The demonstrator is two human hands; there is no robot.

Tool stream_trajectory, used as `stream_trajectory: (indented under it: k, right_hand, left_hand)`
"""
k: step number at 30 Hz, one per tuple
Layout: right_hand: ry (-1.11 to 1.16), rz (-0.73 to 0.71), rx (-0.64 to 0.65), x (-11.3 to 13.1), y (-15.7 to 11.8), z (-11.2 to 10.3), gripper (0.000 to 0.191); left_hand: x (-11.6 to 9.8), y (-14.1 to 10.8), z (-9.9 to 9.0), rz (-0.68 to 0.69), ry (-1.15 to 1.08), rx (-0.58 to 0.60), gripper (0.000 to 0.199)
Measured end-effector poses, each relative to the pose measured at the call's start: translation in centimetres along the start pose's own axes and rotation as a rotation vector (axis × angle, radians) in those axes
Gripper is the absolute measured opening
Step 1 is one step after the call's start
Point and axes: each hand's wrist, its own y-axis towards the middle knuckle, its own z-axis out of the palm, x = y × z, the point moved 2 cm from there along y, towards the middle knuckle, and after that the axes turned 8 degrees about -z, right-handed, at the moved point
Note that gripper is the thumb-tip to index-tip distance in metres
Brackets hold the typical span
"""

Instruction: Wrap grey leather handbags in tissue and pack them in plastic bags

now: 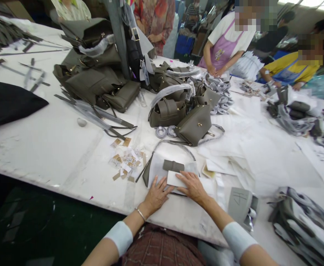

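Observation:
In front of me a dark olive handbag [147, 176] lies flat on the table, mostly covered by white wrapping paper [157, 168]. Its flap tab [173, 166] shows above the paper, and a thin strap [185, 148] loops out behind. My left hand [157, 196] rests on the lower left of the wrapped bag, fingers spread and flat. On the right, my right hand [193, 187] lies over a folded white paper piece [173, 178] on top of the bag, fingers stretched out across it. What lies under my right palm is hidden.
Loose tags [127, 162] lie left of the bag. Olive handbags [193, 125] and a larger pile [95, 85] stand behind, near a metal post [117, 37]. White sheets [250, 147], a grey piece marked 44 [238, 205] and stacked bags [303, 225] are at right. Co-workers stand across the table.

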Motion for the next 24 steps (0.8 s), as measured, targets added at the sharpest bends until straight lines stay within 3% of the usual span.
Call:
stream_trajectory:
  k: [3,6,8,11,16,20,24]
  right_hand:
    - [0.02,-0.014,-0.139,0.6,1.4,-2.2,0.047]
    - [0.092,-0.057,-0.334,2.9,4.2,-5.2,0.053]
    - [0.154,-0.118,-0.364,4.6,6.0,-5.9,0.056]
    - [0.2,-0.147,-0.268,5.9,6.8,-3.5,0.052]
    - [0.173,-0.078,-0.105,4.3,4.2,2.9,0.034]
    - [0.133,-0.093,-0.104,3.5,2.9,3.6,0.027]
    - [0.069,-0.027,-0.165,4.3,2.7,3.2,0.029]
  left_hand:
    - [0.1,-0.1,0.2,0.007,-0.005,-0.003,0.069]
    - [0.1,-0.3,0.8,0.02,-0.011,-0.016,0.068]
    - [0.1,-0.4,1.5,-0.008,-0.034,-0.012,0.061]
    - [0.2,-0.6,2.3,-0.064,-0.088,0.027,0.044]
    - [0.1,-0.5,1.8,-0.054,-0.1,0.109,0.038]
    - [0.3,-0.5,0.5,-0.018,-0.104,0.128,0.058]
    - [1.0,-1.0,-0.2,0.022,-0.156,0.088,0.054]
